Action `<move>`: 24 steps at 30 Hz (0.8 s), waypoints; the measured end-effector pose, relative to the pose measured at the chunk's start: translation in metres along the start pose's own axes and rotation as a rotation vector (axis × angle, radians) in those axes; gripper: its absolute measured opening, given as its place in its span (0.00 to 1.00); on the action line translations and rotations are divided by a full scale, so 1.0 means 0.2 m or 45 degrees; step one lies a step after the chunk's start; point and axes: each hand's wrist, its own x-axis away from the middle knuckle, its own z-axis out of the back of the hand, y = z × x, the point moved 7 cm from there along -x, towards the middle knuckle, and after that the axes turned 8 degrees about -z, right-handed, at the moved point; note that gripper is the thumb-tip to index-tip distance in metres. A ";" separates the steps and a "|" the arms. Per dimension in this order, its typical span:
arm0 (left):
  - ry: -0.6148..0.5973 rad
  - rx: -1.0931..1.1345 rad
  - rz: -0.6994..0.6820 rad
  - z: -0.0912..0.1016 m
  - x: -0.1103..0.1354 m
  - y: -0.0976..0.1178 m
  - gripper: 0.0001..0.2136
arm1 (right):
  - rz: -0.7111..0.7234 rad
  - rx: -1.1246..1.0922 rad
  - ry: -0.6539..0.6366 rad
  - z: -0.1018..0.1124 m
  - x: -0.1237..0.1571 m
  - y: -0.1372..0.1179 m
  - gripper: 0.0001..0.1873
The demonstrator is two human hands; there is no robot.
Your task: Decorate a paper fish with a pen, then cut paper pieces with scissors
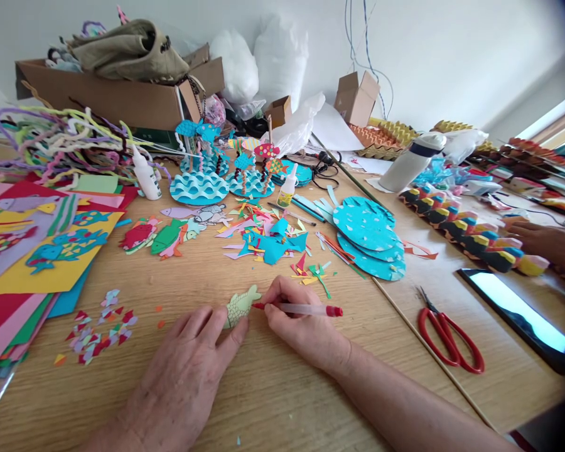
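Observation:
A small pale green paper fish (pixel 241 305) lies on the wooden table (pixel 263 389) near the front. My left hand (pixel 188 358) rests flat on the table with fingers stretched out, its fingertips pressing the fish's lower end. My right hand (pixel 296 323) is closed round a red pen (pixel 301 309), gripping it near the tip. The pen's tip touches the fish's right side, and its red cap points right.
Red scissors (pixel 449 339) and a thin wooden stick (pixel 433 351) lie right of my hands. Blue paper discs (pixel 367 235), paper scraps (pixel 268 242), coloured sheets (pixel 32 251), glue bottles (pixel 145 174) and a cardboard box (pixel 117 94) lie beyond. Another person's hand (pixel 553 245) is at the right, by a tablet (pixel 522 314).

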 end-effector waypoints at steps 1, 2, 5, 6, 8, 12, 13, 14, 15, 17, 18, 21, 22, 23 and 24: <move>-0.005 0.005 0.004 0.00 0.00 0.00 0.29 | -0.017 -0.015 0.004 0.00 0.00 0.00 0.06; -0.012 0.009 0.011 0.00 0.00 -0.01 0.29 | -0.028 -0.019 0.007 0.00 0.00 0.01 0.06; -0.032 0.024 0.024 0.00 0.00 -0.01 0.29 | -0.020 -0.005 0.004 0.00 0.00 0.00 0.06; -0.036 0.026 0.025 0.00 0.00 -0.01 0.29 | -0.010 -0.001 0.001 0.00 0.00 0.00 0.06; -0.035 0.024 0.020 -0.01 0.00 -0.01 0.29 | 0.021 0.005 -0.001 0.00 0.00 0.00 0.06; -0.034 0.030 0.016 -0.04 0.00 -0.01 0.30 | 0.049 0.029 -0.003 -0.01 0.00 0.00 0.07; -0.034 0.037 0.014 -0.05 0.00 -0.01 0.29 | 0.047 0.036 -0.004 -0.01 0.00 0.00 0.07; -0.033 0.043 0.011 -0.05 0.00 -0.01 0.29 | 0.045 0.043 -0.003 -0.01 0.00 0.00 0.07; -0.034 0.046 0.007 -0.05 0.00 -0.01 0.29 | 0.043 0.050 -0.003 -0.01 0.00 0.00 0.07; -0.035 0.047 -0.001 -0.05 0.00 -0.01 0.29 | 0.041 0.059 0.000 -0.01 0.00 0.00 0.07; -0.031 0.045 -0.005 -0.05 0.00 -0.01 0.29 | 0.039 0.062 0.001 -0.01 0.00 0.00 0.07; -0.014 0.033 0.001 -0.03 0.00 0.00 0.29 | 0.062 0.076 0.007 0.00 0.00 -0.01 0.08; -0.013 0.031 0.006 -0.03 0.00 0.00 0.30 | 0.077 0.083 0.012 0.00 0.00 -0.02 0.08; -0.017 0.031 0.011 -0.03 0.00 0.00 0.30 | 0.090 0.089 0.015 0.00 0.00 -0.02 0.08; -0.027 0.035 0.018 -0.03 0.00 -0.01 0.30 | 0.098 0.093 0.014 0.00 0.00 -0.02 0.08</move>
